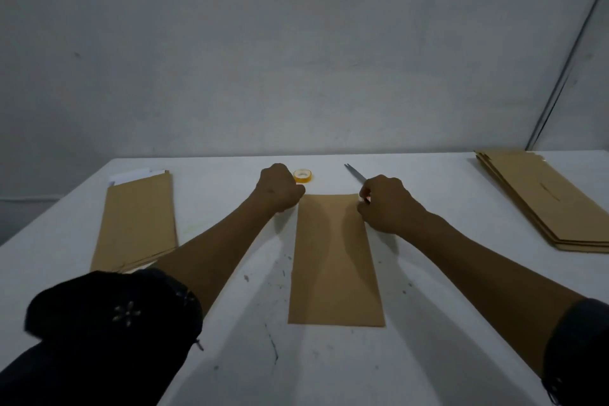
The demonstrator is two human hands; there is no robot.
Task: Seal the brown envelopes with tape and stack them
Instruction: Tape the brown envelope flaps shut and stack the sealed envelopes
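Both forearms reach forward, bare below dark pushed-up sleeves. Left hand (280, 189) knuckles up, fingers curled under; what they hold cannot be told. Right hand (387, 203) level with it, apart, fingertips pinched together.

both hands (333, 199) at envelope (336, 260) top

Nothing readable here. The brown envelopes (336, 260) carry no print, and the tape roll (303, 175) shows no legible label or brand.
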